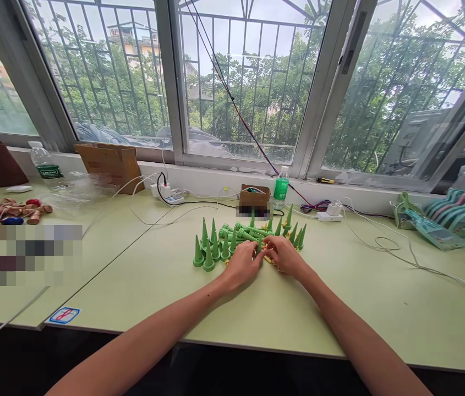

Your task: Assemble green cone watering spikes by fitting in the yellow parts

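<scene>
My left hand (244, 265) is closed around a green plastic watering spike (260, 246), held point up just above the table. Close beside it, my right hand (283, 254) has its fingers pinched together at the same spike; whatever lies between those fingertips is too small to make out. Several more green spikes (209, 258) stand on their wide bases to the left of my hands, and others (289, 219) stand behind and to the right. Green ribbed tubes (244, 231) lie in a pile behind my hands. Small yellow pieces (272, 263) are scattered under and around my right hand.
Behind the pile are a small cardboard box (254, 199) and a green-labelled bottle (281, 187). White cables and a power strip (329, 216) run along the back. Teal plastic items (459, 212) sit at right, wooden toys (13, 212) at left.
</scene>
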Action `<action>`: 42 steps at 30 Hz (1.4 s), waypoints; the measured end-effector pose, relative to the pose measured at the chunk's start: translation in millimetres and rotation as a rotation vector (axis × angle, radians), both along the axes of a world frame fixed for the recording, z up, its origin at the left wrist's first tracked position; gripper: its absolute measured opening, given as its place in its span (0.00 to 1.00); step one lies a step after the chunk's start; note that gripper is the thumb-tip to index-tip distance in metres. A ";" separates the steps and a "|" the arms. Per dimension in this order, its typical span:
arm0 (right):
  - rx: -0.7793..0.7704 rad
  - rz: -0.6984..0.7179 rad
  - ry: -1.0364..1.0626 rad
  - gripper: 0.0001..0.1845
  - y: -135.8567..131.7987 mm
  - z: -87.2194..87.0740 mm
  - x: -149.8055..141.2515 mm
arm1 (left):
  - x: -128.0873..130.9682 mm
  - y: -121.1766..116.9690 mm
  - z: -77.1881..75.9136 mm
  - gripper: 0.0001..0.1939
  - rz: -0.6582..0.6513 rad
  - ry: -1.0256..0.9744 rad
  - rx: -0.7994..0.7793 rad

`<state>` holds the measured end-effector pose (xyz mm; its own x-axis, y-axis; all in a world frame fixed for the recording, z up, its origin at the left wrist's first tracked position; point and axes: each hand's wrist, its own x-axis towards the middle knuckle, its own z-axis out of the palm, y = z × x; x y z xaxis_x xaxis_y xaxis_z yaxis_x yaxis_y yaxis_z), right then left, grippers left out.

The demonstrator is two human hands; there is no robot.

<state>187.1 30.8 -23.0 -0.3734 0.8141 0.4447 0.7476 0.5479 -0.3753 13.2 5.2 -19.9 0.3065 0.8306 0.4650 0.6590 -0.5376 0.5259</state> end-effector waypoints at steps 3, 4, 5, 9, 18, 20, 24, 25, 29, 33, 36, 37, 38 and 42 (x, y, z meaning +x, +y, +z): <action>0.008 0.004 0.008 0.10 0.9 0.5 1.2 | 0.1 -0.5 1.5 0.17 0.007 -0.015 -0.017; 0.007 0.008 0.014 0.10 1.0 0.9 1.5 | 0.0 -0.4 1.9 0.18 0.009 -0.022 -0.020; 0.005 0.013 0.023 0.10 0.9 1.4 1.7 | 0.0 -0.2 2.2 0.18 0.011 -0.029 -0.023; -0.003 0.011 0.086 0.09 -1.3 4.9 1.2 | 0.1 1.8 2.9 0.17 0.018 -0.073 -0.023; -0.018 0.003 0.183 0.08 -5.1 9.1 1.3 | 0.9 3.4 4.6 0.19 0.082 -0.147 -0.074; -0.015 0.002 0.178 0.08 -4.9 8.7 1.4 | 0.9 3.6 4.7 0.19 0.090 -0.143 -0.068; -0.001 0.007 0.133 0.08 -4.4 7.4 1.2 | 1.0 3.6 4.9 0.18 0.086 -0.136 -0.069; 0.006 0.010 0.107 0.08 -4.3 7.1 1.1 | 1.1 3.6 4.7 0.18 0.084 -0.135 -0.070; 0.029 0.017 -0.001 0.08 -5.6 7.7 0.8 | 1.6 4.0 3.5 0.18 0.088 -0.129 -0.061; 0.008 0.022 -0.051 0.08 -8.7 11.4 1.1 | 1.8 3.2 3.0 0.19 0.085 -0.126 -0.061; -0.009 0.029 -0.055 0.07 -10.2 13.7 1.7 | 1.6 2.1 3.8 0.19 0.077 -0.126 -0.062; -0.013 0.031 -0.053 0.08 -10.3 14.0 2.0 | 1.5 1.8 4.1 0.19 0.074 -0.127 -0.061; -0.015 0.032 -0.052 0.08 -10.3 14.2 2.3 | 1.5 1.7 4.3 0.19 0.072 -0.129 -0.061; -0.029 0.040 -0.061 0.09 -9.9 13.9 3.5 | 1.4 2.2 3.8 0.19 0.073 -0.133 -0.053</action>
